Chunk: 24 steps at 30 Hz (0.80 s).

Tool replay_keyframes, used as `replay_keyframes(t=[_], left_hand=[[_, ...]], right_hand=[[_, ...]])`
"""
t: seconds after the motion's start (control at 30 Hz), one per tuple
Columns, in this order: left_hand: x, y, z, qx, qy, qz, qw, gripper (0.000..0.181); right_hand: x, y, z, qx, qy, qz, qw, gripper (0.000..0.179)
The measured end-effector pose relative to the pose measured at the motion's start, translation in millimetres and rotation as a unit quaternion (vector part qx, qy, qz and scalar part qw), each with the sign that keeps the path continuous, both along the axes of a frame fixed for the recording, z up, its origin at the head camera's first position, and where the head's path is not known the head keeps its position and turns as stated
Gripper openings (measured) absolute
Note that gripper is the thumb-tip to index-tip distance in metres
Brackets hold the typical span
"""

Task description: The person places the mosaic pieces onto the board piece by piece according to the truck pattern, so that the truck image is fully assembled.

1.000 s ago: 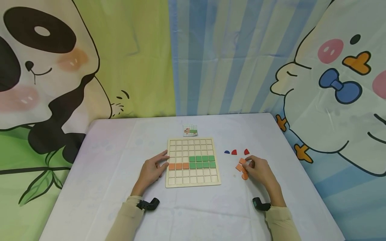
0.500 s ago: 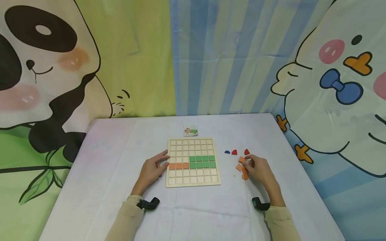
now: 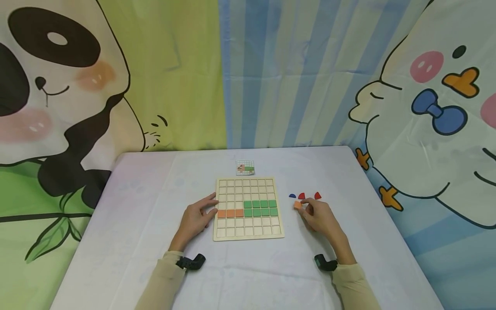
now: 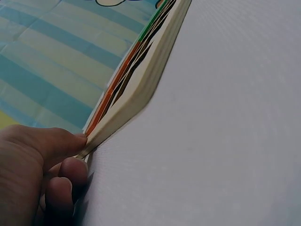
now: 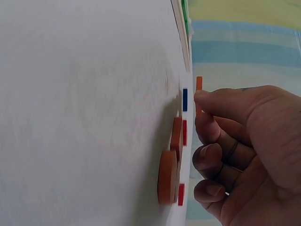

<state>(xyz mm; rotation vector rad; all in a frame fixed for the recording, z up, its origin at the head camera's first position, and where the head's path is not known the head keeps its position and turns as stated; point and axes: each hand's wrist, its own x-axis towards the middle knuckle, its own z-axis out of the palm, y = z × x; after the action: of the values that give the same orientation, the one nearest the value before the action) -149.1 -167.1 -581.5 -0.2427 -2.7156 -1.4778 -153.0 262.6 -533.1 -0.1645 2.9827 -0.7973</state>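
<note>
A pale wooden grid board (image 3: 248, 233) lies mid-table. Green square tiles (image 3: 257, 212) fill two part rows at its right, and three orange tiles (image 3: 230, 213) sit to their left. My left hand (image 3: 195, 218) holds the board's left edge, its thumb on the rim in the left wrist view. Between thumb and index finger, my right hand (image 3: 320, 216) pinches an orange square tile (image 3: 297, 205), raised off the table right of the board. Loose orange pieces (image 5: 167, 178) lie below that hand in the right wrist view; in the head view it hides them.
A small picture card (image 3: 245, 168) lies behind the board. To the right are a blue half-round piece (image 3: 292, 196), a red piece (image 3: 302, 196) and another red piece (image 3: 317, 195). A white cloth covers the table (image 3: 135, 206); printed curtains (image 3: 271, 86) hang behind it.
My right hand has lifted an orange square tile from the loose pieces and moved left with it, toward the board. The left hand stays at the board's edge.
</note>
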Motion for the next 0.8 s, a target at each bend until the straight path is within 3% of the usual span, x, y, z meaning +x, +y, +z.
replay_keyframes(t=[0.47,0.8], left_hand=[[0.6,-2.1,-1.8,0.001,0.003,-0.004,1.0000,0.034],[-1.3,-1.6,-2.4,-0.002,0.009,-0.005,0.9999,0.033]], right_hand=[[-3.3,-34.9,-1.6,-0.023,0.003,0.051,0.9984,0.032],[-10.2,-65.3,-1.2,-0.031,0.024,0.114,0.9928,0.029]])
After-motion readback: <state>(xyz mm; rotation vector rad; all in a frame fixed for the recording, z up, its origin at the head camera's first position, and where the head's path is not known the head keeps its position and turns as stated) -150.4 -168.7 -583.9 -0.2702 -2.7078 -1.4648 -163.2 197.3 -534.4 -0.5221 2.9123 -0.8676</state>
